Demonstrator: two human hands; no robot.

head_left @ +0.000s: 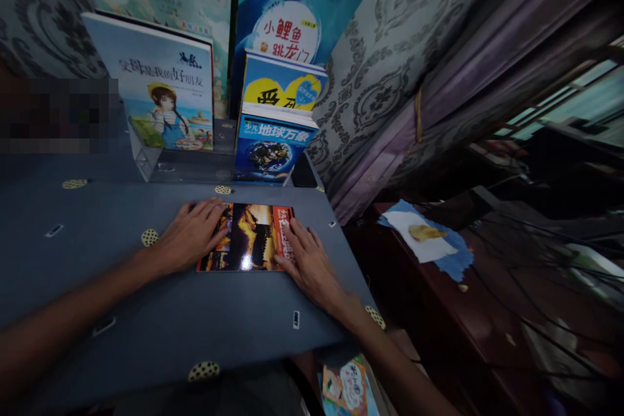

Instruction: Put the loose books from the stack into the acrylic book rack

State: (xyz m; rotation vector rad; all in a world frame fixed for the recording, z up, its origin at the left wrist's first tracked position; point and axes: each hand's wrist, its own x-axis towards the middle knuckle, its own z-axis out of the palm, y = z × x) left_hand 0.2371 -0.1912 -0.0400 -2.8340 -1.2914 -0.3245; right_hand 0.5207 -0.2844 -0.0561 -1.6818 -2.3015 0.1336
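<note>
Two bare forearms [392,354] extend forward; the left hand [195,234] and right hand [312,266], fingers uncurled, rest on opposite ends of one flat book [254,237], its long axis running between them, neither hand nearer. Beyond both hands, at least six standing books [273,153] show their covers.

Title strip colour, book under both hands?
The title strip is orange-red with pale lettering; best seen in the head view.

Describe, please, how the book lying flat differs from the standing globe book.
The flat book shows a dark and orange cover; the globe book a blue one. The left hand and right hand touch the flat book; neither touches the globe book. Both books show Chinese titles.
</note>
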